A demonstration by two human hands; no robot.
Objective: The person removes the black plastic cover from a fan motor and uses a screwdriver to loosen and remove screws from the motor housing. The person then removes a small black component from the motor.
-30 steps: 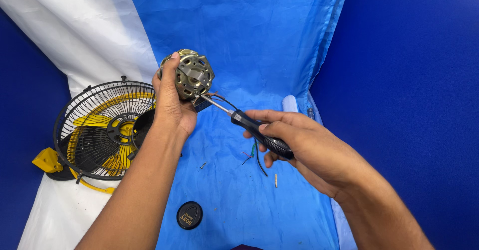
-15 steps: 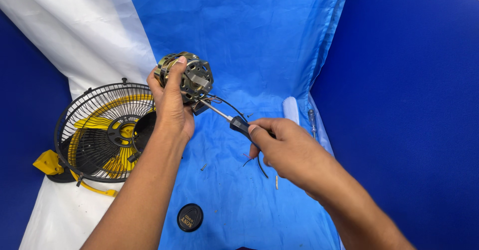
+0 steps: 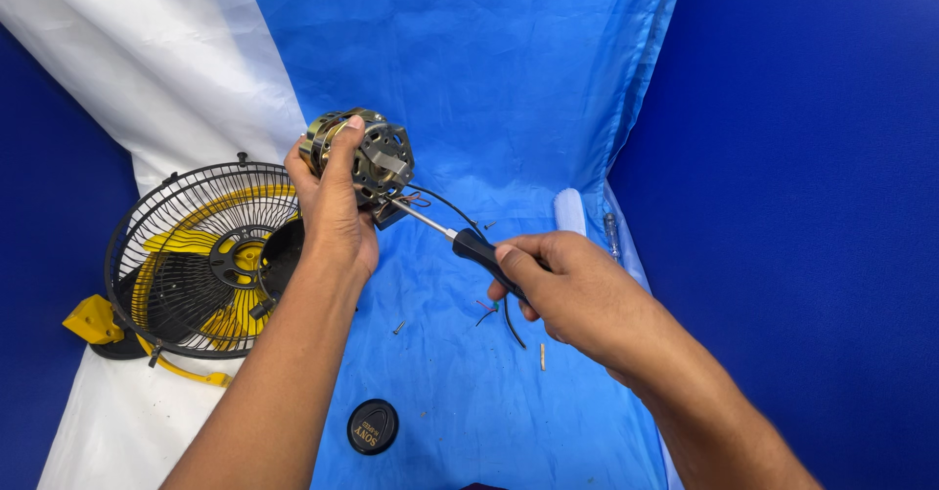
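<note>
Brass-coloured fan motor (image 3: 360, 155) is sitting clasped in the left hand (image 3: 331, 218), above the fan guard (image 3: 201, 260); the right hand (image 3: 572, 289) is gripping a black-handled screwdriver (image 3: 468, 246), its tip touching the motor.

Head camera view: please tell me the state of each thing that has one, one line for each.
Fan motor: lifted off the table, gripped, wires hanging from it.
Left hand: closed around the motor.
Screwdriver: held, tip against the motor.
Right hand: closed on the screwdriver handle.
Fan guard: lying flat, yellow blades inside.
Black round cap: loose on the blue sheet.
Small screw: loose on the sheet.
</note>
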